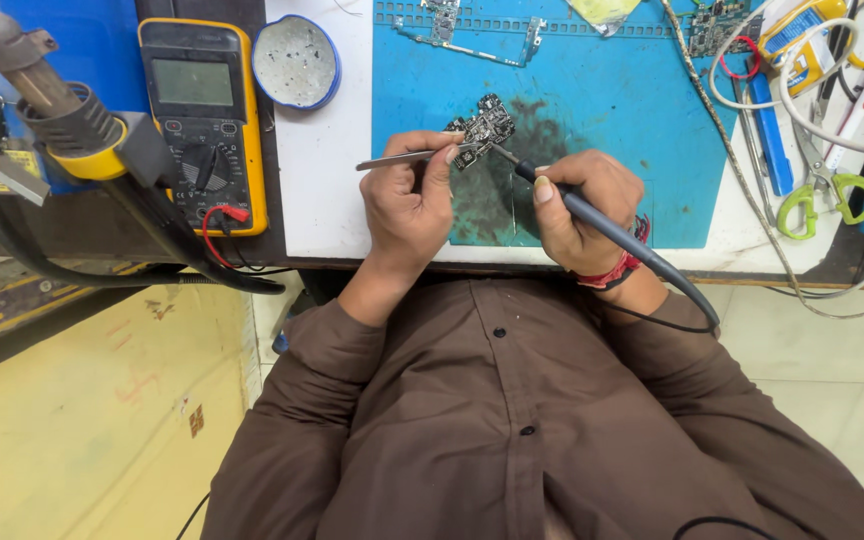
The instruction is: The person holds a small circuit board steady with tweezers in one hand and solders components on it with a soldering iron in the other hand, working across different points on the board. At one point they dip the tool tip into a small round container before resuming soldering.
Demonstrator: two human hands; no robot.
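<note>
The left hand (407, 205) pinches a pair of metal tweezers (402, 157) between thumb and forefinger, fingers closed narrowly on them, and the tips reach to the near left edge of a small dark circuit board (482, 125). The right hand (582, 210) is wrapped around the grey handle of a soldering iron (592, 218), thumb laid along it, and the thin tip touches the board's near right edge, so the board lies just beyond both sets of fingertips, between the two tools. The board rests on a blue work mat (612, 110) (darkly smudged right under it), which has open room to the right of the board and beyond it. The mat's near edge runs just under the wrists, close to the table's edge. The iron's cable trails off past the right wrist, which wears a red band (617, 268). Left of the mat sit a round tin (295, 62) and a yellow multimeter (204, 110); at the far right lie green-handled scissors (832, 195) among white cables (802, 110).
</note>
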